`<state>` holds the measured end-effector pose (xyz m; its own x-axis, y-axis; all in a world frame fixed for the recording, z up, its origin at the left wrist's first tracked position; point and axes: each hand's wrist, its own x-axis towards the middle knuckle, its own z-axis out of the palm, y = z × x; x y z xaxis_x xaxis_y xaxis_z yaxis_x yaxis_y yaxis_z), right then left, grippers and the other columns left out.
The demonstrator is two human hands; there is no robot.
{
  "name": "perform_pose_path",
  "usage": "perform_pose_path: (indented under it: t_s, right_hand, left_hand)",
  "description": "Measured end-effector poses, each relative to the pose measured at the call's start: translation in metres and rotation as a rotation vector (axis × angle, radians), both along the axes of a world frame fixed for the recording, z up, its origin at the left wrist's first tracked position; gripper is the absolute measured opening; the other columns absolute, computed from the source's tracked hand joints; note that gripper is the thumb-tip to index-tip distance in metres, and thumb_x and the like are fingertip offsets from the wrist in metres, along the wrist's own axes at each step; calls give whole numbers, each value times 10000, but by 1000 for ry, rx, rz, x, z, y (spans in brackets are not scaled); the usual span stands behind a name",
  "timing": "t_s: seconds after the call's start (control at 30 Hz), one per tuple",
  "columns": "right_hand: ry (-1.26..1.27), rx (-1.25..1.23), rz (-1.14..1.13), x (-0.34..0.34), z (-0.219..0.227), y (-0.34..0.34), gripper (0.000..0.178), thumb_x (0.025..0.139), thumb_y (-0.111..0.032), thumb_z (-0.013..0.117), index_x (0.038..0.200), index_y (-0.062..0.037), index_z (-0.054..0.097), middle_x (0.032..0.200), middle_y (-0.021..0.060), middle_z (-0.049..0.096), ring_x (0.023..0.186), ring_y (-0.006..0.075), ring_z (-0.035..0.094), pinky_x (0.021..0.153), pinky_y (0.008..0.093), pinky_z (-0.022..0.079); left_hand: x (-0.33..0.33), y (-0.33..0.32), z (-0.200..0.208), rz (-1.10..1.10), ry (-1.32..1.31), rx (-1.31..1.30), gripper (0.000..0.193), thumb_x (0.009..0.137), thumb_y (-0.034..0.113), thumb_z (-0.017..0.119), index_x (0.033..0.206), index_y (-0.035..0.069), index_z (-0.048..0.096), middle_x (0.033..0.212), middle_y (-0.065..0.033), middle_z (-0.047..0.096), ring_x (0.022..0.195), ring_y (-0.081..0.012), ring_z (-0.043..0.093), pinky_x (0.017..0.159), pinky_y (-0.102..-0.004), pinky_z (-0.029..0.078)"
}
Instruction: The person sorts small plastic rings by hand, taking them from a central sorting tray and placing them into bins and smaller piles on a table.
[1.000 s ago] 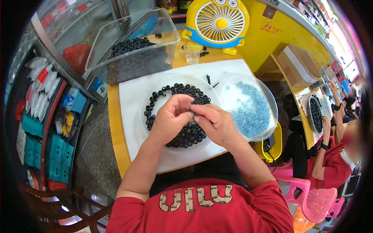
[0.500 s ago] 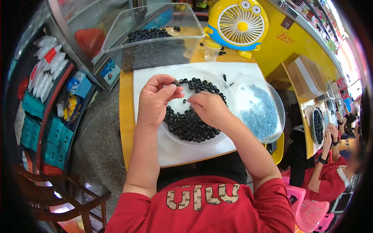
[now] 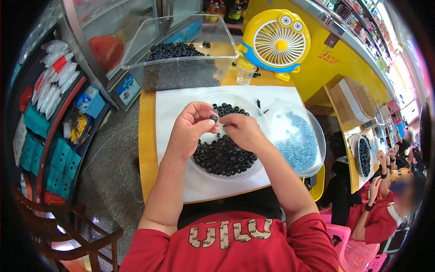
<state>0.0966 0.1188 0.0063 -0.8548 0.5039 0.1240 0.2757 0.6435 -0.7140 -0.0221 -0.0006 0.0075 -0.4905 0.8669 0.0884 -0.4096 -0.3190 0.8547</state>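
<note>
My left hand (image 3: 190, 129) pinches a small black round part with a hole (image 3: 214, 118) between thumb and forefinger, above a round clear tray (image 3: 264, 131). Close beside it, my right hand (image 3: 244, 132) has its fingertips pressed together. What those fingers hold, if anything, is too small to make out. Many similar black parts (image 3: 224, 156) are heaped in the near half of the tray, with more behind my hands. To the right, a second round clear tray (image 3: 322, 156) carries a spread of tiny bluish, see-through pieces (image 3: 297, 145).
Behind the trays stand a large clear bin (image 3: 181, 75) of black parts, a small plastic cup (image 3: 246, 72) and a yellow-and-blue fan (image 3: 280, 43). White sheeting (image 3: 174, 181) covers the table. Shelves of packets are at left; at right another person (image 3: 371, 220) sits by a pink chair (image 3: 340, 233).
Both hands have come closer together, the right fingertips now beside the black part in my left hand. The whole view has shifted slightly.
</note>
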Motion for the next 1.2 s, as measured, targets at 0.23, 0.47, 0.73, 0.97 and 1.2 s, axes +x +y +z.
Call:
perform_pose_path:
  t_s: [0.23, 0.47, 0.73, 0.97, 1.2]
  right_hand:
    - [330, -664, -149, 44, 22, -8, 125, 741, 27, 573, 860, -6, 591, 773, 25, 592, 732, 74, 547, 663, 205, 451]
    - [417, -221, -14, 49, 6, -13, 112, 738, 20, 611, 843, -14, 596, 817, 23, 597, 730, 83, 556, 648, 211, 462]
    - [488, -253, 4, 49, -6, -14, 146, 770, 57, 547, 877, -23, 604, 851, 53, 592, 776, 123, 556, 660, 226, 460]
    - [496, -215, -29, 46, -8, -17, 131, 775, 49, 550, 875, -19, 601, 847, 53, 581, 779, 124, 552, 669, 223, 456]
    - [487, -91, 10, 48, -8, -17, 197, 758, 29, 566, 932, -51, 614, 873, 81, 569, 788, 171, 560, 653, 247, 459]
  left_hand:
    - [22, 4, 2, -152, 144, -155, 309, 741, -49, 535, 1032, 20, 458, 886, -63, 541, 775, -120, 559, 685, -246, 496]
    - [34, 10, 2, -197, 186, -196, 315, 751, -38, 550, 1042, 30, 450, 873, -58, 556, 768, -108, 557, 664, -231, 485]
    - [33, 7, 5, -200, 133, -204, 313, 751, -30, 560, 1040, 17, 449, 864, -66, 558, 756, -109, 564, 660, -234, 495]
    - [36, 9, 4, -209, 88, -229, 320, 752, -26, 562, 1049, 12, 450, 877, -76, 552, 766, -119, 568, 671, -230, 506]
    - [36, 9, -1, -187, 33, -181, 320, 753, -13, 555, 1054, -1, 446, 899, -101, 563, 754, -131, 579, 670, -238, 504]
